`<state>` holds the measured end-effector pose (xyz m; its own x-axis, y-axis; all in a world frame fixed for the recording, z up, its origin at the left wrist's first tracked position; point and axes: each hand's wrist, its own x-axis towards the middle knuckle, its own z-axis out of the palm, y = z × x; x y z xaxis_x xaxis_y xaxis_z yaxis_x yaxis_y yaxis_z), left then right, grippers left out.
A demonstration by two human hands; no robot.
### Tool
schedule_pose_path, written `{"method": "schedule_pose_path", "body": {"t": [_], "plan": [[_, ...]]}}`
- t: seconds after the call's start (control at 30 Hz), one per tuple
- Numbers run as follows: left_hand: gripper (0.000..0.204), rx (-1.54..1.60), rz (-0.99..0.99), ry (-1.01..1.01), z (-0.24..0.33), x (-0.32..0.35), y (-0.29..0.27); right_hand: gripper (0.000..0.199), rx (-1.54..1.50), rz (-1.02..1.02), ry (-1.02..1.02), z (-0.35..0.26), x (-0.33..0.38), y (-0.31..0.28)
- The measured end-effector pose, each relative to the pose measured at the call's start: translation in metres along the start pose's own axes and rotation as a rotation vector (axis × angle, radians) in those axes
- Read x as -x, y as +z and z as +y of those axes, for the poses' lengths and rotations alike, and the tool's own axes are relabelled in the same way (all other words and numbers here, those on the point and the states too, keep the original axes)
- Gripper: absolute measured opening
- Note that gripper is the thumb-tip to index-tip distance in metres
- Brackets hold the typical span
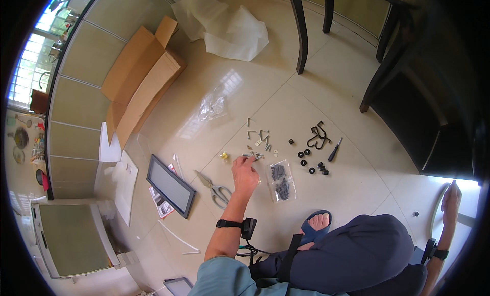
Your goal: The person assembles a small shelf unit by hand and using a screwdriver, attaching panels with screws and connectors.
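My left hand [245, 174] reaches down to the tiled floor and its fingertips pinch at a small cluster of silver screws [253, 155]. More silver bolts and hex keys [259, 137] lie just beyond. A clear bag of black screws [280, 180] lies right of the hand, a small brass piece [223, 155] to its left. My right hand [451, 198] rests far right on a white curved edge [437, 209], fingers laid flat on it. Black washers [304, 157], black hooks [318, 137] and a screwdriver [335, 150] lie further right.
Scissors [217, 190] and a dark-framed panel [171, 185] lie left of my arm. A flat cardboard box [140, 79] and white wrapping [224, 28] lie farther off. Dark chair legs [301, 33] stand at the top. My knee and a blue sandal [317, 225] are below.
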<state>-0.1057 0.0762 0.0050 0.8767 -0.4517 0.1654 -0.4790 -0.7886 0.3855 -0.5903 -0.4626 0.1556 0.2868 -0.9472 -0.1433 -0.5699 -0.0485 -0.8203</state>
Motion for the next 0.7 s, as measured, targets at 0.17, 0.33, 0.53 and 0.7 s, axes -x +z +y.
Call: {"method": "schedule_pose_path", "body": {"t": [0.17,0.33,0.53,0.7], "plan": [[0.026,0.082,0.074,-0.126,-0.009,-0.007,0.001,0.045,-0.012,-0.049,0.009,0.000,-0.003,0.006],[0.013,0.074,0.053,-0.070,0.007,-0.035,-0.003,0.047,0.007,-0.069,-0.061,-0.001,-0.002,0.003],[0.016,-0.007,-0.287,0.128,0.001,-0.064,0.016,0.044,0.005,0.128,0.118,-0.014,0.016,0.016],[0.013,-0.069,-0.393,0.126,-0.001,-0.074,0.002,0.045,-0.075,-0.012,0.144,-0.074,0.030,0.041]]}}
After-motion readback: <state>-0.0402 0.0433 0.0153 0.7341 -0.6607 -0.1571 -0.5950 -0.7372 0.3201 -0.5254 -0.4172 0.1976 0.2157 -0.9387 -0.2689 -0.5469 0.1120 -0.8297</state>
